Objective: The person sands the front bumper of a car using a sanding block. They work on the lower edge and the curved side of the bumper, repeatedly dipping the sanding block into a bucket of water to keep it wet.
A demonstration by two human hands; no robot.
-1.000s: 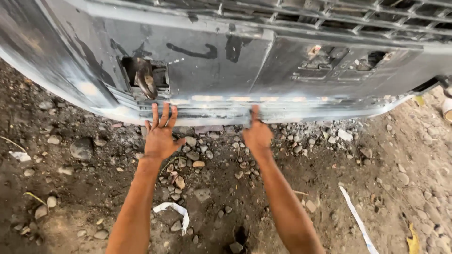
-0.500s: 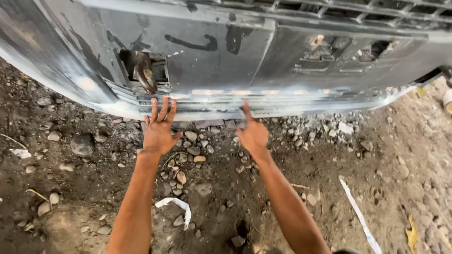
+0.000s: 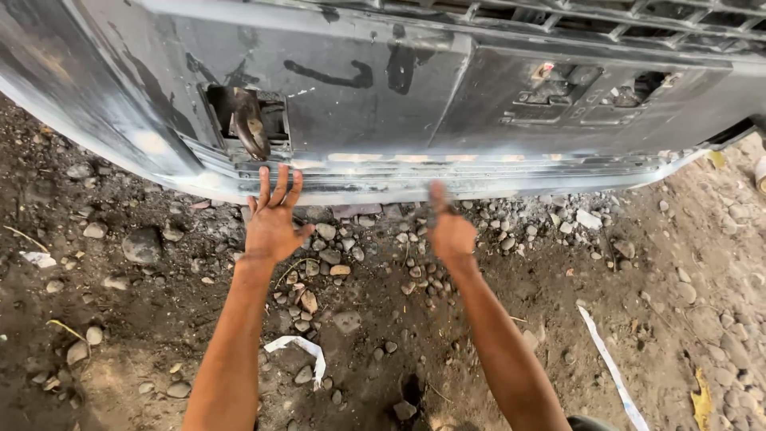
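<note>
A: Brown dirt (image 3: 144, 335) nearest, w/ stones, a white scrap (image 3: 299, 347) btwn the forearms and a white strip (image 3: 610, 367) off to the right.

B: Hands?

A: Left hand (image 3: 271, 223) flat, palm down, fingers (image 3: 275, 185) spread wide; tips touch the bumper (image 3: 383, 104) at its lower lip. It grips nothing.

B: And the right?

A: Right hand (image 3: 448, 231) is blurred. Seems one finger up at the bumper lip and the rest curled, but can't tell for sure, nor if it holds anything.

B: Where's the bumper?

A: Straight ahead, across the whole top of view, just above the ground. Grey, scuffed, w/ black smears. Gravel (image 3: 511, 219) piled under its edge.

B: Anything in it?

A: Square hole right above the left hand w/ a dark hook (image 3: 249, 126) inside. Farther right, two recessed cutouts (image 3: 594, 88). Grille bars (image 3: 638, 16) along the very top.
</note>
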